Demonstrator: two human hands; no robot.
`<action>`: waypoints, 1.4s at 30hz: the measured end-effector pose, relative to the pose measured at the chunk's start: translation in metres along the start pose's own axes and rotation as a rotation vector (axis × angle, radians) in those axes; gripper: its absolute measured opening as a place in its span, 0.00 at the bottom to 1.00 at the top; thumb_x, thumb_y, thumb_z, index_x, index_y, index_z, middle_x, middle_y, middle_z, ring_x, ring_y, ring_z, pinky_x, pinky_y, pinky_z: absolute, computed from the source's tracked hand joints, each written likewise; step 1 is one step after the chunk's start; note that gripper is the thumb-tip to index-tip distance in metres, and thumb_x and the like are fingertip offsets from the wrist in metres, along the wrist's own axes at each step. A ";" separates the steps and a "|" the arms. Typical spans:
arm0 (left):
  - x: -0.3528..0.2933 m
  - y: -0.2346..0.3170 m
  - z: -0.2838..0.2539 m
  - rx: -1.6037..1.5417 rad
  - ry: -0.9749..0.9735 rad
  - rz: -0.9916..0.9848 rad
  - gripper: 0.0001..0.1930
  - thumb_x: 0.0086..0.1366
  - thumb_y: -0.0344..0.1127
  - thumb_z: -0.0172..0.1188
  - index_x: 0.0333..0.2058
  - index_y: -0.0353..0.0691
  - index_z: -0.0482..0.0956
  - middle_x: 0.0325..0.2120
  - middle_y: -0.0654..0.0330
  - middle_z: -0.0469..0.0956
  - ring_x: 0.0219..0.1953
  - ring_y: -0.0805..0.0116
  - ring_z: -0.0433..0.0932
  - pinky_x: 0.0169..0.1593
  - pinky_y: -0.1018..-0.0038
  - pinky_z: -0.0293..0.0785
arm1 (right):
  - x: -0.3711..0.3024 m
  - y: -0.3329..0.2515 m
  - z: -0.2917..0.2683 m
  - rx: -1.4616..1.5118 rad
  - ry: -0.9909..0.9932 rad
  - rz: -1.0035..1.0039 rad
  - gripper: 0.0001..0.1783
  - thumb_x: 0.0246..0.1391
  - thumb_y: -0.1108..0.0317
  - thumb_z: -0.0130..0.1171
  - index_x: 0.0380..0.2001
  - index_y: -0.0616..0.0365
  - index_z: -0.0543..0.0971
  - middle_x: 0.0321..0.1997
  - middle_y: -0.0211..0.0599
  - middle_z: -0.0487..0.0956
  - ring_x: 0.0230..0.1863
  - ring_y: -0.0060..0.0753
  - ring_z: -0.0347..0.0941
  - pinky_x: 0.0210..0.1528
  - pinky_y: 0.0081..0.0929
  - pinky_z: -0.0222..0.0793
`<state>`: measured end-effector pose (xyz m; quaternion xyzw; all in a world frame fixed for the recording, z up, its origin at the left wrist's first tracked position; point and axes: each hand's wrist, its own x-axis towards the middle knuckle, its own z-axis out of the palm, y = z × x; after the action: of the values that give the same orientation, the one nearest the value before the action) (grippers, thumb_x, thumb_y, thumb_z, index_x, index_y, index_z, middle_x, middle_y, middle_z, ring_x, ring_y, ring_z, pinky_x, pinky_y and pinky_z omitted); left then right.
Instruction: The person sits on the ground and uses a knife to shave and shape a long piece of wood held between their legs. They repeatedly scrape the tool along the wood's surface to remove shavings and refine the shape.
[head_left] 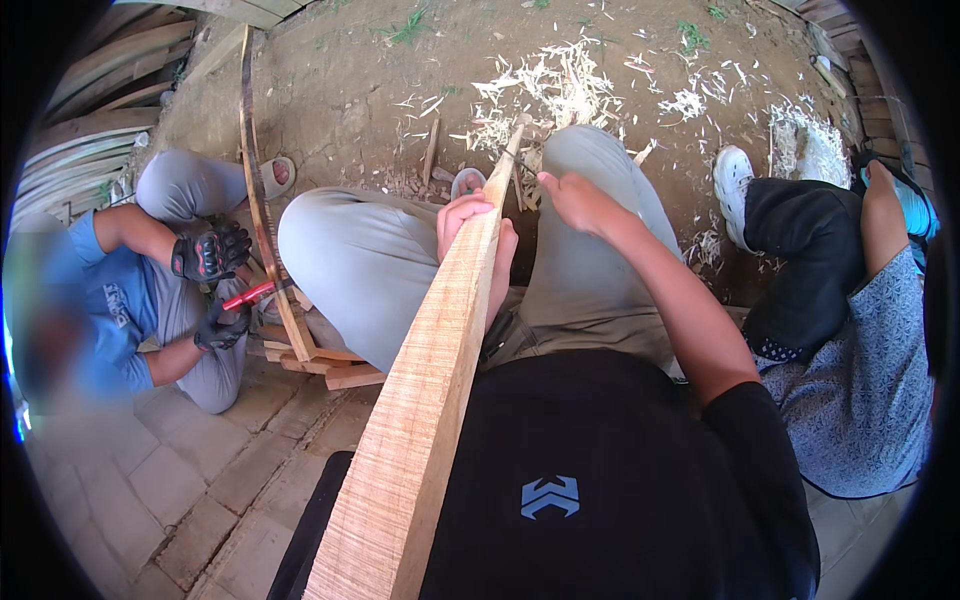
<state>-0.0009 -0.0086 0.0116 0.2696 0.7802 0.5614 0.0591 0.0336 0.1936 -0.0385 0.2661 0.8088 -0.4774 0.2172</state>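
A long, squared wooden beam (415,400) slants from the lower edge, past my left side, out between my knees, narrowing toward its far end. My left hand (468,225) is wrapped around it near that end, fingers over the top. My right hand (582,203) is closed just to the right of the beam's far end. A thin dark blade-like tool (521,162) runs from its fingers to the wood; its handle is hidden in the fist, so I cannot tell its exact kind.
Pale wood shavings (565,85) cover the dirt past my knees. At left, a person in black gloves (212,252) holds a red-handled tool (250,296) against another long plank (256,180). Another person's white shoe (733,190) is at right. Cut timber (330,368) lies beside my left leg.
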 end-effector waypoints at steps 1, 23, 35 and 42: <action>0.001 0.000 0.002 -0.011 0.001 -0.004 0.17 0.65 0.19 0.60 0.51 0.38 0.70 0.53 0.53 0.70 0.58 0.61 0.72 0.62 0.67 0.69 | -0.001 0.006 0.003 -0.014 0.024 -0.026 0.42 0.77 0.44 0.35 0.23 0.76 0.74 0.23 0.64 0.76 0.33 0.71 0.74 0.45 0.54 0.70; 0.006 0.009 0.001 0.050 -0.052 -0.038 0.17 0.67 0.21 0.60 0.53 0.40 0.70 0.55 0.52 0.69 0.60 0.60 0.70 0.64 0.65 0.67 | -0.014 0.004 -0.002 0.096 -0.037 -0.102 0.43 0.75 0.41 0.36 0.22 0.74 0.74 0.23 0.66 0.74 0.32 0.69 0.74 0.45 0.54 0.68; 0.001 0.000 0.003 0.058 -0.062 -0.015 0.19 0.67 0.20 0.58 0.54 0.40 0.68 0.57 0.52 0.69 0.60 0.61 0.70 0.65 0.66 0.64 | -0.011 -0.012 0.013 -0.051 0.104 0.030 0.43 0.75 0.41 0.34 0.24 0.72 0.79 0.33 0.68 0.81 0.42 0.70 0.78 0.49 0.59 0.70; -0.001 -0.003 0.007 0.024 -0.024 -0.021 0.17 0.68 0.20 0.58 0.53 0.39 0.67 0.56 0.52 0.69 0.60 0.61 0.69 0.66 0.67 0.64 | 0.007 0.009 0.010 -0.013 0.082 -0.117 0.43 0.75 0.40 0.35 0.25 0.73 0.77 0.30 0.68 0.79 0.38 0.70 0.78 0.48 0.56 0.71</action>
<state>0.0023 -0.0035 0.0063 0.2688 0.7888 0.5482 0.0708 0.0350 0.1893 -0.0530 0.2364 0.8342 -0.4728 0.1571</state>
